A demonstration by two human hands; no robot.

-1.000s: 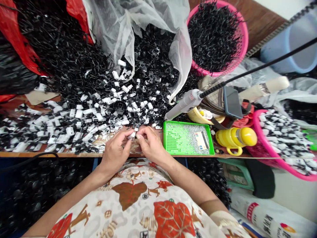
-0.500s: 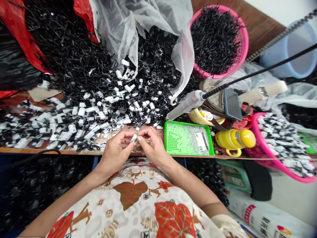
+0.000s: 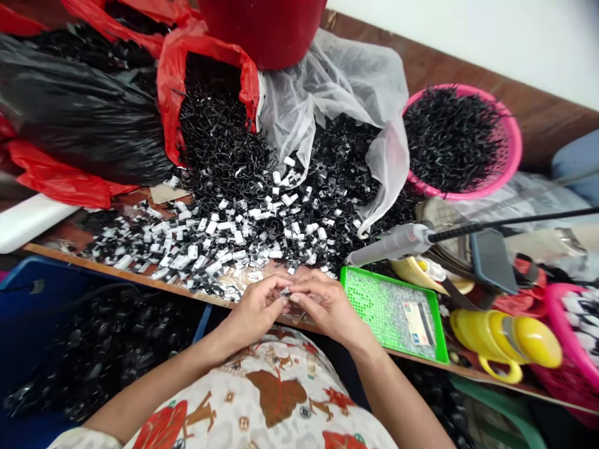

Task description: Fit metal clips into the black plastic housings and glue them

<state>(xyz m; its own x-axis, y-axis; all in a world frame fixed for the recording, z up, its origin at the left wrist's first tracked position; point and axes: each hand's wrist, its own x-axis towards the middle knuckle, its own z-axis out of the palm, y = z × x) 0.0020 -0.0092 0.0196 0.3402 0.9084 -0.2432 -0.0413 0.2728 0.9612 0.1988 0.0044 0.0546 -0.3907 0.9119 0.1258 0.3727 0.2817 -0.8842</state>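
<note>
Close to the table's front edge, my left hand (image 3: 259, 310) pinches a small black-and-white plastic part (image 3: 285, 292) between thumb and fingers. From the other side my right hand (image 3: 326, 304) closes its fingertips on the same part. Most of the part is hidden by the fingers. Just beyond both hands spreads a pile of white and black plastic pieces (image 3: 238, 237). Beside my right hand lies a green tray (image 3: 347, 280) holding many tiny metal bits and a card (image 3: 418, 323).
A grey electric screwdriver (image 3: 390, 245) on a cord leans over the tray's far edge. To the right stand a yellow bottle (image 3: 500, 337) and a phone (image 3: 493, 259). Behind are a pink basket (image 3: 510, 146) of black strips, a clear bag (image 3: 350, 68) and red bags (image 3: 168, 81).
The view has swung left and up, so the table scene sits lower and further right. Both hands stay together on the small part, which is now turned and shows less white.
</note>
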